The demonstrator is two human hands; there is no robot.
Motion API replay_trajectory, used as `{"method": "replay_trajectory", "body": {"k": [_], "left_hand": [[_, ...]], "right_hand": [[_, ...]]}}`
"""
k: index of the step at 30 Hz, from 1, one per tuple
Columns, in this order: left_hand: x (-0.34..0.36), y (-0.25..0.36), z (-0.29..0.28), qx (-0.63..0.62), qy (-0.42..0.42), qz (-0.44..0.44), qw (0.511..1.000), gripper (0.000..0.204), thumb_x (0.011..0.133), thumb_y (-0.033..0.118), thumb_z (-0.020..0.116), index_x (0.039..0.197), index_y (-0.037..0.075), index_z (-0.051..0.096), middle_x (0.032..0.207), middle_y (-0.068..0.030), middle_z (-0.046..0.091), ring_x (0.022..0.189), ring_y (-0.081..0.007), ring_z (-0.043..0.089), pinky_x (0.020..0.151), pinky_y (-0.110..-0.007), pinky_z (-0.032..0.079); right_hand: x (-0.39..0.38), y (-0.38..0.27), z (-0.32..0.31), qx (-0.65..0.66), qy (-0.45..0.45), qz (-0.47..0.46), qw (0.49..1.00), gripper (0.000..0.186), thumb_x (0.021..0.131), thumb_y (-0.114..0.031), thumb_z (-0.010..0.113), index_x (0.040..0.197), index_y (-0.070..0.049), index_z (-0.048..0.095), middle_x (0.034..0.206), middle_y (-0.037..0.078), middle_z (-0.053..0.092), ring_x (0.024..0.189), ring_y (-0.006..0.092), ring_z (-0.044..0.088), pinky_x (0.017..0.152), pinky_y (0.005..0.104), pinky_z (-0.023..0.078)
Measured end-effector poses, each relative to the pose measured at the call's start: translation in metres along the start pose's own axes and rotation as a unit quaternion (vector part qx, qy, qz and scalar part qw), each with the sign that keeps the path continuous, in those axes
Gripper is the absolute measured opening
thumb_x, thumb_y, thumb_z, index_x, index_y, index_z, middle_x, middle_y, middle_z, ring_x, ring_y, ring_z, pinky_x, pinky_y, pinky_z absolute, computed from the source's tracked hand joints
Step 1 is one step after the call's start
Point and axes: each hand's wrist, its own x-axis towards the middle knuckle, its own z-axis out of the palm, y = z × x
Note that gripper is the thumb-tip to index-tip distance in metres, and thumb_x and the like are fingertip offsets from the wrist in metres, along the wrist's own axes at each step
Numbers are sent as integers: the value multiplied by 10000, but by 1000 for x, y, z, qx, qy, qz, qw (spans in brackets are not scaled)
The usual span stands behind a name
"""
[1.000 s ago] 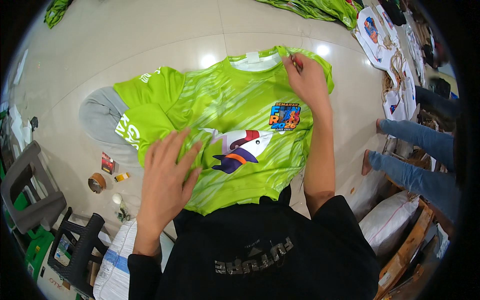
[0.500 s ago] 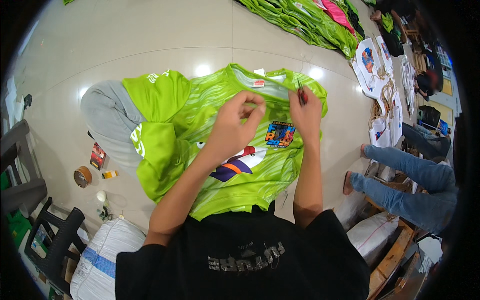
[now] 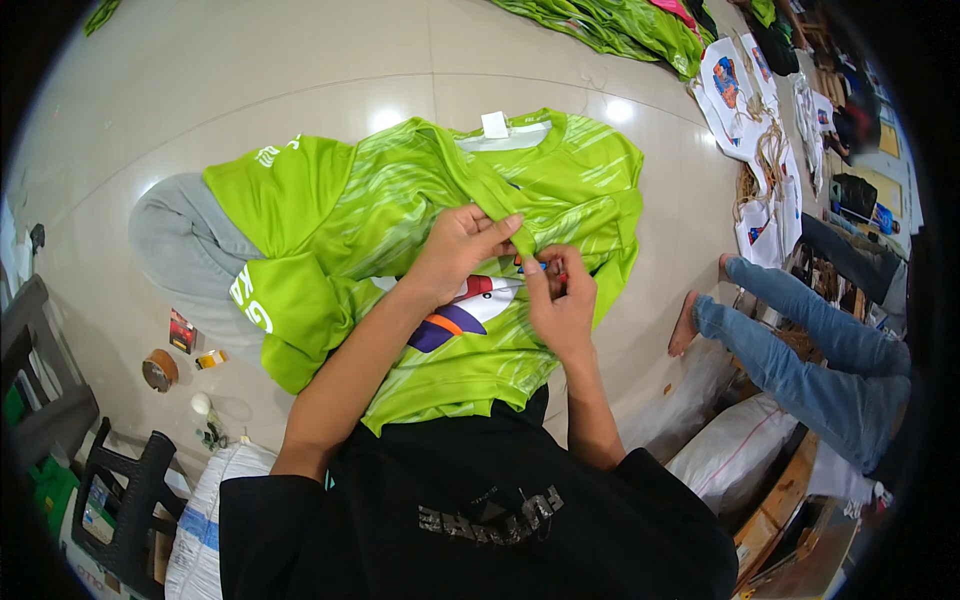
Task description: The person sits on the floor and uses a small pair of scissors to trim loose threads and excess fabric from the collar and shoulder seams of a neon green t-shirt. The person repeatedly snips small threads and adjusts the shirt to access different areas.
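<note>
A bright green printed T-shirt (image 3: pixel 400 200) lies spread across my lap, its neckline pulled down toward me in a fold. My left hand (image 3: pixel 458 250) is closed on the collar fold, pinching it between thumb and fingers. Close beside it, my right hand (image 3: pixel 562 305) is closed around small red-handled thread snips (image 3: pixel 562 274); its fingertips meet the same fold. The blades are mostly hidden by the fingers and cloth. A white label (image 3: pixel 494 125) sticks up at the back of the neck. Part of the chest print is covered by my hands and the fold.
A green garment pile (image 3: pixel 620 30) lies at the far right, with white printed bags (image 3: pixel 735 95) near it. Another person's jeans-clad legs (image 3: pixel 790 320) are at right. At left are a round brown container (image 3: pixel 159 370), a dark chair (image 3: pixel 120 500) and a white sack (image 3: pixel 215 520).
My right hand has come down and left from the right side of the neckline with the snips. My left hand now grips the collar, which is folded down toward me.
</note>
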Motion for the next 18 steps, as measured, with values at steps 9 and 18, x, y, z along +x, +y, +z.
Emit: {"method": "replay_trajectory", "body": {"k": [9,18], "left_hand": [[-2,9,6,4,22,22,1000,250,1018,177,660,1166,-25,657,1063,-75,735,900,-120,689,869,-298,563],[-1,13,3,-48,48,25,997,248,1003,233,690,1071,-3,651,939,-43,705,757,-96,661,803,-277,564]], "right_hand": [[17,-25,-15,10,21,-69,997,370,1032,-133,511,1348,58,531,1056,255,672,966,364,677,909,410,509],[8,-20,2,16,41,-43,998,349,961,-94,680,1274,37,598,1051,215,695,887,298,709,803,359,539]]}}
